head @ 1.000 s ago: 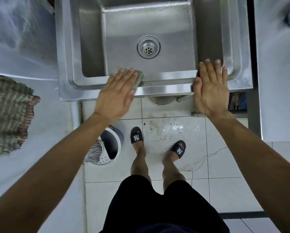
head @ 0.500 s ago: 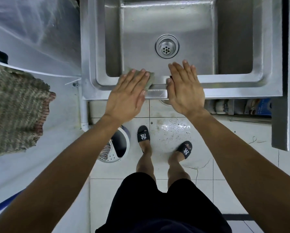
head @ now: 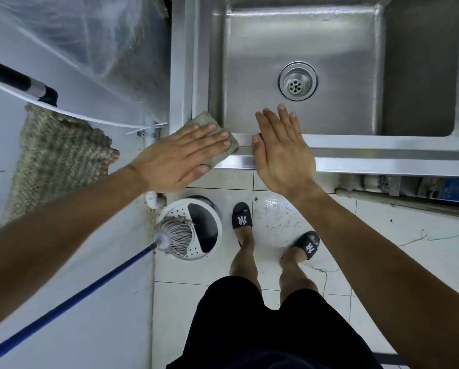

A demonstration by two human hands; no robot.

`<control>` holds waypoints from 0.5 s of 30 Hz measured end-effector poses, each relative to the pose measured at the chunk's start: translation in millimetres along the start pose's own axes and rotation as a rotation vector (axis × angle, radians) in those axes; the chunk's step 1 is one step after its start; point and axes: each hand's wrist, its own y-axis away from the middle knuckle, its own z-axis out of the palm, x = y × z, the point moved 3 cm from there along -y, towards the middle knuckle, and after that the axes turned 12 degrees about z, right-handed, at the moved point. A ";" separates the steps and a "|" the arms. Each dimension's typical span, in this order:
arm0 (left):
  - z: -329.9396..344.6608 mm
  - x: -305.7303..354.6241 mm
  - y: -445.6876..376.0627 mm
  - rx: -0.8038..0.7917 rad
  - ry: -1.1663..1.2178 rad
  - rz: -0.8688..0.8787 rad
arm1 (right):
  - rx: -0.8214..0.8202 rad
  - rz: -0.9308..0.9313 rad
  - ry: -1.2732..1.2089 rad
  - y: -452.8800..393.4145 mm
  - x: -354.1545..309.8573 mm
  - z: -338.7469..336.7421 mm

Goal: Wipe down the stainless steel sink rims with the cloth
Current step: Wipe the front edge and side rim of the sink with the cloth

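Left hand (head: 180, 158) lies flat, fingers straight and together, palm pressing the cloth (head: 217, 137) onto the near-left corner of the sink rim (head: 382, 147). Nothing gripped, just pressed under an open palm. Cloth is grey-green, folded, poking out past the fingertips and the thumb side; it covers the rim corner and touches the inner edge of the basin. Right hand (head: 281, 153) is also open and flat, palm down on the front rim just beside the cloth, fingertips reaching over the basin edge, holding nothing.

Stainless steel sink basin (head: 316, 43) has only the round drain strainer (head: 297, 81) in it, set in the floor; no dishes or standing water visible. Rim looks shiny, stepped, running right along the front.

Below the left hand, a round white mop bucket (head: 193, 230) sits on the floor with a grey string mop head (head: 176, 235) resting in its perforated wringer; blue mop handle (head: 63, 304) runs down-left. A knitted green-brown mat (head: 55, 161) hangs at left over a white surface. Clear plastic sheeting (head: 90, 41) sits upper left. Floor is white tile (head: 409, 249), wet and scuffed near the person's feet in black slides (head: 241, 217). Clutter under the sink at right is too blurred to name.
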 end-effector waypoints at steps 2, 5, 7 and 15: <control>-10.4 -24.3 4.3 -0.080 0.003 0.089 | -0.017 -0.012 0.069 -0.2 0.7 2.8; -24.6 -50.5 -6.8 -0.104 0.001 -0.002 | -0.035 -0.016 0.100 -1.6 -1.0 3.9; -29.0 -48.6 -15.7 -0.006 0.053 -0.205 | -0.030 -0.026 0.117 -1.3 -1.3 3.2; 4.2 55.3 -14.7 0.174 0.117 -0.499 | -0.092 -0.044 0.172 -0.2 -2.7 1.7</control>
